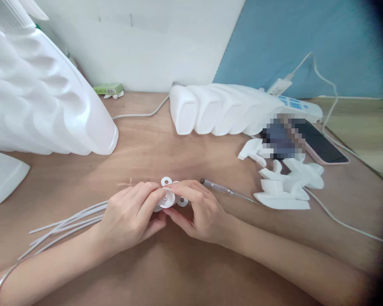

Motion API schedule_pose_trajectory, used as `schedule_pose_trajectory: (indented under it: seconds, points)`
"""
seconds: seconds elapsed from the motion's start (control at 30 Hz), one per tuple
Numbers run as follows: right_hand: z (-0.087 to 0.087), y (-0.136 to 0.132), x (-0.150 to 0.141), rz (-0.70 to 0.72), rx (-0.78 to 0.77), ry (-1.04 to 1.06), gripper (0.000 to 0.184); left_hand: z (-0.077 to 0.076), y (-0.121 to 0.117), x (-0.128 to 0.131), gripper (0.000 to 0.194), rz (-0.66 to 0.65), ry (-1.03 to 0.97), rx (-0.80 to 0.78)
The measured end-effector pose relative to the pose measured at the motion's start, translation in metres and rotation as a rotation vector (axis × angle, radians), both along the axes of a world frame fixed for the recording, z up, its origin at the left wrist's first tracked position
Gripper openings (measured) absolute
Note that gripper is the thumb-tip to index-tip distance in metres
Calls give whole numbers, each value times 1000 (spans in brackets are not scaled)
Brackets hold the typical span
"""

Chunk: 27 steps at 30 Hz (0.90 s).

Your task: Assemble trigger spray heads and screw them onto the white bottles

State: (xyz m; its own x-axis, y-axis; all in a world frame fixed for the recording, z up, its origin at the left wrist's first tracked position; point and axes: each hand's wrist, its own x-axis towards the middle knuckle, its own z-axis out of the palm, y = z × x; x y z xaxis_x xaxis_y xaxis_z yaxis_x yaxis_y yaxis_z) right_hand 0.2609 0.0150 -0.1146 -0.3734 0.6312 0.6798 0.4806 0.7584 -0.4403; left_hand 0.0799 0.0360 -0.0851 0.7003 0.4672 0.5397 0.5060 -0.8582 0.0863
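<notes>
A small white plastic cap [167,198] faces me with its round hollow side, a small hole at its centre. The fingers of my left hand [132,208] pinch it from one side, and my right hand [202,208] grips it from the other. My fingers partly cover it. Just behind it lies a flat white washer [166,181], and a second washer [182,201] shows under my right fingers. Several thin white tubes [67,223] extend left from beneath my left hand. Right of my right hand rests a screwdriver [221,188] with a clear handle.
Several white spray trigger shells [285,187] are piled at the right, by a phone [321,142] and a blurred patch. White bottles [223,109] lie in a row at the back. Larger bottles [51,93] fill the left. A power strip [301,108] and cables are behind.
</notes>
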Motion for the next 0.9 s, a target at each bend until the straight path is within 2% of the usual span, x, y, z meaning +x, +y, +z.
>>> schedule_pose_trajectory:
  seconds: [0.17, 0.33, 0.43, 0.67, 0.73, 0.8, 0.87, 0.9]
  points:
    - [-1, 0, 0, 11, -4, -17, 38, 1, -2, 3, 19, 59, 71, 6]
    - [1, 1, 0, 11, -9, -30, 36, -10, 1, 1, 29, 6, -17, -19]
    - [2, 1, 0, 14, -19, -38, 36, -13, 3, 0, 27, -15, -41, -11]
    - [5, 1, 0, 26, -46, -24, 37, -8, 2, 1, 19, 24, 41, 58]
    - [6, 0, 2, 68, -72, 0, 36, -7, 0, 1, 16, 16, 30, 68]
    - [7, -2, 5, 149, -187, 88, 32, -7, -3, 0, 15, -40, -22, 92]
    - [8, -2, 8, 169, -385, 264, 23, -10, -9, -1, 12, -184, -91, 150]
    - [9, -1, 9, 136, -471, 351, 19, -11, -12, -1, 11, -278, -119, 184]
